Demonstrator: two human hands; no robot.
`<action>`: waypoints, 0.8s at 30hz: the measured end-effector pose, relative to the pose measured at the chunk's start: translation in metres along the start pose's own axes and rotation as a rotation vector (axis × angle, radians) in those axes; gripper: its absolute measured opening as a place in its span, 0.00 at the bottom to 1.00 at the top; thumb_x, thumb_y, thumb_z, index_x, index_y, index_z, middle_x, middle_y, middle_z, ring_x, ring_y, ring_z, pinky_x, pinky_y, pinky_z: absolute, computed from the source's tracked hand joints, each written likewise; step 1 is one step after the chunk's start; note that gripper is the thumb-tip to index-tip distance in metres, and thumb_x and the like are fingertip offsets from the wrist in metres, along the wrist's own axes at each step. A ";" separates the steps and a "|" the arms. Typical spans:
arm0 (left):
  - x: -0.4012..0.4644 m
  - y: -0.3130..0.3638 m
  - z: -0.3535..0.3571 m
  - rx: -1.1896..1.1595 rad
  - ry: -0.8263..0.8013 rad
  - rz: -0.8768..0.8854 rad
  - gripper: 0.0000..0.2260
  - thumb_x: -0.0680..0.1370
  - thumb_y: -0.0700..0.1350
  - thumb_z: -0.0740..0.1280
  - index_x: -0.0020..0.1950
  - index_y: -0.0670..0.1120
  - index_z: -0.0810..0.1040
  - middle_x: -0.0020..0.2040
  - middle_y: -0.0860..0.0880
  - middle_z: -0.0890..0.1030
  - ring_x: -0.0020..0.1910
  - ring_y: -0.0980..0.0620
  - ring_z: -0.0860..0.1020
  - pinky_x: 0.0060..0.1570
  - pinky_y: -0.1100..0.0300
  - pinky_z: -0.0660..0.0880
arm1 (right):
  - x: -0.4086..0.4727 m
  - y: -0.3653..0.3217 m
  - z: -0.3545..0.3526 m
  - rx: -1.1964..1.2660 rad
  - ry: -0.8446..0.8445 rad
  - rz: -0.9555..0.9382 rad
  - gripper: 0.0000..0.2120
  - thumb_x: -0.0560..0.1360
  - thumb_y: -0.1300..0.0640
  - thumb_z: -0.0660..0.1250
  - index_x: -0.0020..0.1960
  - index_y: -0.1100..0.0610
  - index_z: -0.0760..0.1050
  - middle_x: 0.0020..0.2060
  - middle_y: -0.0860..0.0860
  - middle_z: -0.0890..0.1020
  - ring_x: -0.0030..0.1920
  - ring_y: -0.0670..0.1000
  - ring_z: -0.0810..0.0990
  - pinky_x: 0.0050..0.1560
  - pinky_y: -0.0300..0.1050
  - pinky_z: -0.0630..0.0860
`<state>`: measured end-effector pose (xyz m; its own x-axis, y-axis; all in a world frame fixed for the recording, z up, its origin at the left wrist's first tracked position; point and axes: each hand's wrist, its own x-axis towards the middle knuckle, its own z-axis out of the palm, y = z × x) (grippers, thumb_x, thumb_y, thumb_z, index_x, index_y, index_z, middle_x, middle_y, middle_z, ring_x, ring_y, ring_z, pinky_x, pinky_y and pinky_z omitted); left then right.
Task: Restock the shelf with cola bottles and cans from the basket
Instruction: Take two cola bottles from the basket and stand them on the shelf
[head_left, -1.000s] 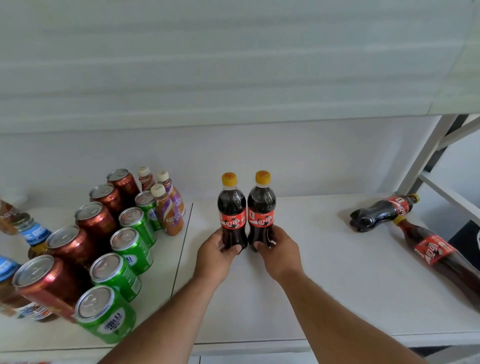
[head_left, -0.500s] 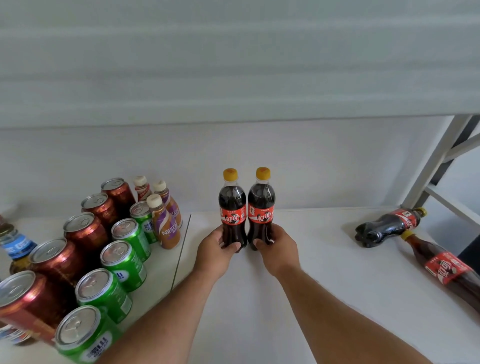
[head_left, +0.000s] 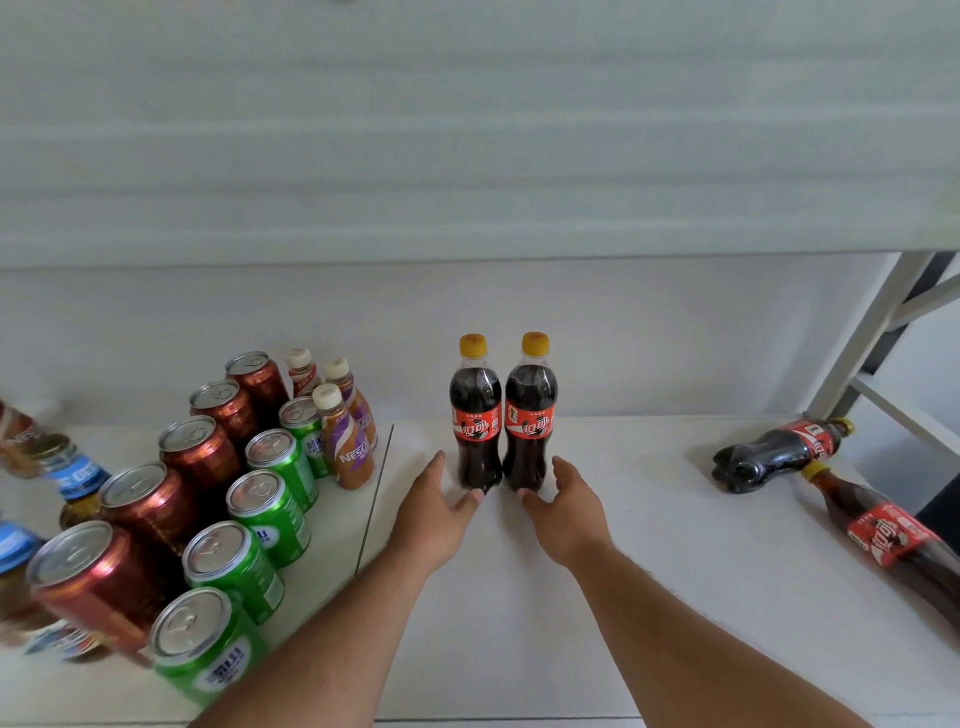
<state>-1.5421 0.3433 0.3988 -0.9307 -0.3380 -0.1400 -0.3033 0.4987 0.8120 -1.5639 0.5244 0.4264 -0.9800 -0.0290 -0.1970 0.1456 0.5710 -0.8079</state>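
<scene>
Two cola bottles stood upright and touching near the back of the shelf. The left hand and right hand flanked their bases, fingers loose, gripping nothing. Placing seemed finished; next, the fallen bottles at right probably needed standing up.

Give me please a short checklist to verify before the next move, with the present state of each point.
1. Two standing cola bottles upright, side by side: ok.
2. Left hand open, beside the bottles, gripping nothing: ok.
3. Right hand open, gripping nothing: ok.
4. Free shelf space right of the pair: ok.
5. Two lying bottles at the right stood up: not ok.
6. Basket and its remaining stock: cannot tell, out of view.
</scene>
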 end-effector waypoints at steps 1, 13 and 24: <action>-0.008 0.001 -0.005 0.049 -0.007 0.004 0.38 0.81 0.54 0.71 0.86 0.50 0.55 0.84 0.48 0.60 0.82 0.48 0.61 0.78 0.53 0.61 | -0.006 0.000 -0.001 -0.028 -0.012 -0.003 0.26 0.82 0.53 0.67 0.78 0.55 0.67 0.70 0.53 0.78 0.68 0.57 0.77 0.60 0.44 0.73; -0.123 0.006 -0.077 0.471 -0.109 0.101 0.36 0.82 0.64 0.62 0.86 0.51 0.54 0.86 0.48 0.53 0.84 0.49 0.54 0.81 0.50 0.57 | -0.100 -0.036 -0.001 -0.671 -0.229 -0.254 0.39 0.82 0.35 0.57 0.85 0.55 0.52 0.84 0.52 0.58 0.83 0.56 0.54 0.81 0.53 0.57; -0.236 0.006 -0.104 0.629 0.080 -0.088 0.35 0.83 0.65 0.59 0.85 0.49 0.56 0.85 0.46 0.58 0.83 0.45 0.58 0.79 0.48 0.61 | -0.156 -0.049 0.021 -0.855 -0.402 -0.621 0.40 0.82 0.32 0.51 0.85 0.56 0.51 0.84 0.54 0.55 0.84 0.58 0.51 0.82 0.54 0.53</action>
<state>-1.3033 0.3434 0.4958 -0.8859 -0.4458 -0.1286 -0.4630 0.8311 0.3081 -1.4156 0.4836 0.4844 -0.7130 -0.6770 -0.1826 -0.6434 0.7352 -0.2133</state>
